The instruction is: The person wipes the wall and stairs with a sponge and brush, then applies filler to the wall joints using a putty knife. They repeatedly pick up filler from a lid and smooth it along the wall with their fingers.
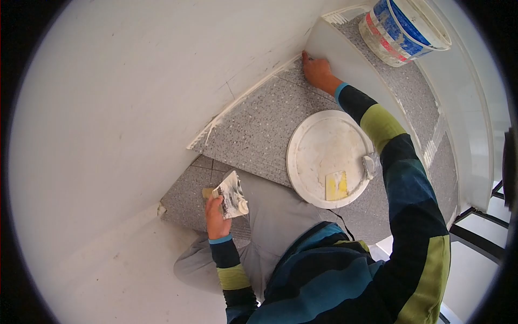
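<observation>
My left hand (pixel 215 220) grips a wide putty knife (pixel 232 196) whose blade carries a thick smear of white filler. It is held above my grey-trousered leg, near the lower stair tread (pixel 186 194). My right hand (pixel 319 73) reaches to the far corner of the speckled grey tread (pixel 253 127), where the tread meets the wall and the white riser. Its fingers are curled and pressed at that corner; anything in them is hidden. A line of white filler (pixel 237 100) runs along the wall joint, ending near the tread's left end.
A round white lid (pixel 313 146) lies on the tread, bearing a yellow scraper (pixel 336 186) and a filler-coated tool (pixel 369 165) at its right rim. A white and blue bucket (pixel 399 32) stands on the step above. The white wall (pixel 135 97) borders the stairs on the left.
</observation>
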Tool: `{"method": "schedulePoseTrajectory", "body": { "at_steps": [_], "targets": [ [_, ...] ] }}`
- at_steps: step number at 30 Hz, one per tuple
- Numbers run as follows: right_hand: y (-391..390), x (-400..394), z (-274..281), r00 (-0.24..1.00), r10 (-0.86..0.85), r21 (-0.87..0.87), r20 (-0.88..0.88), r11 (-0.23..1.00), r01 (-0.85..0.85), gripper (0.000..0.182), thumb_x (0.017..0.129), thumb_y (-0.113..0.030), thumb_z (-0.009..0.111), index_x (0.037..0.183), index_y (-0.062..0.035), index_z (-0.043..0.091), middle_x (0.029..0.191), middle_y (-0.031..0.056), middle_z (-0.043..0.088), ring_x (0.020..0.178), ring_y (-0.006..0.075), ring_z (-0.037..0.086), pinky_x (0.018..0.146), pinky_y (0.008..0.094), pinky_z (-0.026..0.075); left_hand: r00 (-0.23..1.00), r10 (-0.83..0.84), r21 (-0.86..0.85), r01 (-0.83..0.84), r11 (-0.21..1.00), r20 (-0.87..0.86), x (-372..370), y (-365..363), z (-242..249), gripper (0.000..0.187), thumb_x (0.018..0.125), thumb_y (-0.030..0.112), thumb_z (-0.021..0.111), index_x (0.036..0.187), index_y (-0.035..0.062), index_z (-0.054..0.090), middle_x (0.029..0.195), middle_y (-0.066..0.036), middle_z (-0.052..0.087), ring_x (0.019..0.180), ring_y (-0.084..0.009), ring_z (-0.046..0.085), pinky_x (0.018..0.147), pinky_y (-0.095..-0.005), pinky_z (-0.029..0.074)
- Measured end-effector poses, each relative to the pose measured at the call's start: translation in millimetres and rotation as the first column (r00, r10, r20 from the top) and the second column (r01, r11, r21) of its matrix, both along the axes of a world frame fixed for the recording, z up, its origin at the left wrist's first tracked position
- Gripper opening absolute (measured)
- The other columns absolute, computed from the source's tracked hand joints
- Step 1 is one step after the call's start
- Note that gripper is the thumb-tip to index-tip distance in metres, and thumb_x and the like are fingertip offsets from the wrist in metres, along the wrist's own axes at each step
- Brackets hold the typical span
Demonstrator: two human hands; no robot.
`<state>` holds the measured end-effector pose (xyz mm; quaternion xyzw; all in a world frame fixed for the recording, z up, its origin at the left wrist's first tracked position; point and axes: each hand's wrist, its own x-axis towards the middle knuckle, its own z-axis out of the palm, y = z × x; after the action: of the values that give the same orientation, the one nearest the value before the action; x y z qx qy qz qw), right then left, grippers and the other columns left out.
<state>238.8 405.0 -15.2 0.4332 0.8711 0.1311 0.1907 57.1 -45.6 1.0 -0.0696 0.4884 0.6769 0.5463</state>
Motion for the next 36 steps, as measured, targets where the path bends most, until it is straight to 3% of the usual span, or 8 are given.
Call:
{"method": "schedulePoseTrajectory", "body": {
  "at_steps": [4, 7, 9, 19, 22, 27, 36],
  "targets": [
    [-2, -2, 1, 0.994, -0.067, -0.022, 0.083, 0.997, 0.069, 0.060, 0.082, -0.009, 0.045, 0.135, 0.0083, 0.021, 0.080, 0.0146, 0.065, 0.069, 0.0268, 0.064, 0.051, 0.0391, 0.050, 1.000, -0.002, 0.012, 0.002, 1.000, -0.002, 1, 1, 6, 0.027, 0.084, 0.007, 0.045, 0.109, -0.0011, 0.051, 0.103, -0.010, 0.058, 0.095, -0.0220, 0.058, 0.082, -0.0341, 0.047],
    [-3, -1, 1, 0.988, 0.020, 0.080, 0.153, 0.996, -0.032, 0.060, 0.083, -0.010, 0.045, 0.135, 0.0061, 0.021, 0.077, 0.0128, 0.065, 0.065, 0.0267, 0.064, 0.047, 0.0409, 0.049, 1.000, 0.000, 0.012, 0.000, 1.000, -0.002, 1, -1, 4, 0.028, 0.084, 0.007, 0.045, 0.109, -0.0017, 0.051, 0.104, -0.010, 0.058, 0.095, -0.0221, 0.058, 0.083, -0.0343, 0.047],
    [-2, 2, 4, 0.993, 0.054, 0.017, 0.101, 0.998, -0.056, 0.059, 0.083, -0.011, 0.046, 0.136, 0.0035, 0.023, 0.074, 0.0112, 0.065, 0.061, 0.0264, 0.063, 0.044, 0.0416, 0.048, 1.000, 0.002, 0.014, -0.002, 1.000, -0.004, 1, -2, -1, 0.028, 0.084, 0.007, 0.045, 0.110, -0.0019, 0.051, 0.104, -0.010, 0.058, 0.095, -0.0221, 0.058, 0.083, -0.0343, 0.047],
    [5, 3, -3, 0.997, 0.065, 0.069, 0.048, 0.995, -0.068, 0.059, 0.082, -0.011, 0.047, 0.135, 0.0029, 0.026, 0.071, 0.0134, 0.065, 0.059, 0.0264, 0.063, 0.046, 0.0396, 0.048, 1.000, -0.013, -0.015, 0.012, 1.000, -0.021, 2, 0, 3, 0.029, 0.084, 0.012, 0.046, 0.110, 0.0000, 0.050, 0.102, -0.010, 0.058, 0.092, -0.0215, 0.059, 0.081, -0.0349, 0.048],
    [2, 0, 6, 0.999, -0.017, 0.009, -0.028, 1.000, 0.017, 0.059, 0.081, -0.010, 0.048, 0.134, 0.0041, 0.027, 0.072, 0.0137, 0.065, 0.061, 0.0265, 0.063, 0.049, 0.0378, 0.049, 1.000, -0.018, -0.004, 0.018, 1.000, -0.017, 1, -2, 4, 0.028, 0.084, 0.012, 0.046, 0.109, 0.0006, 0.051, 0.102, -0.010, 0.059, 0.092, -0.0215, 0.060, 0.081, -0.0350, 0.048],
    [10, 5, -3, 0.988, 0.143, 0.045, 0.055, 0.988, -0.146, 0.056, 0.081, -0.011, 0.049, 0.129, 0.0098, 0.032, 0.076, 0.0139, 0.065, 0.065, 0.0261, 0.064, 0.053, 0.0369, 0.049, 1.000, 0.000, 0.004, -0.001, 1.000, 0.017, 2, -4, 4, 0.027, 0.084, 0.012, 0.046, 0.108, 0.0001, 0.052, 0.102, -0.010, 0.059, 0.093, -0.0213, 0.060, 0.081, -0.0349, 0.048],
    [2, 5, 10, 0.980, 0.197, 0.104, 0.006, 0.975, -0.197, 0.054, 0.078, -0.013, 0.051, 0.125, 0.0106, 0.038, 0.071, 0.0125, 0.064, 0.062, 0.0243, 0.064, 0.051, 0.0345, 0.048, 0.999, -0.025, 0.025, 0.024, 0.999, 0.046, 0, -3, 2, 0.029, 0.084, 0.007, 0.043, 0.111, -0.0010, 0.050, 0.104, -0.010, 0.058, 0.096, -0.0226, 0.058, 0.083, -0.0349, 0.047]
  ]
}}
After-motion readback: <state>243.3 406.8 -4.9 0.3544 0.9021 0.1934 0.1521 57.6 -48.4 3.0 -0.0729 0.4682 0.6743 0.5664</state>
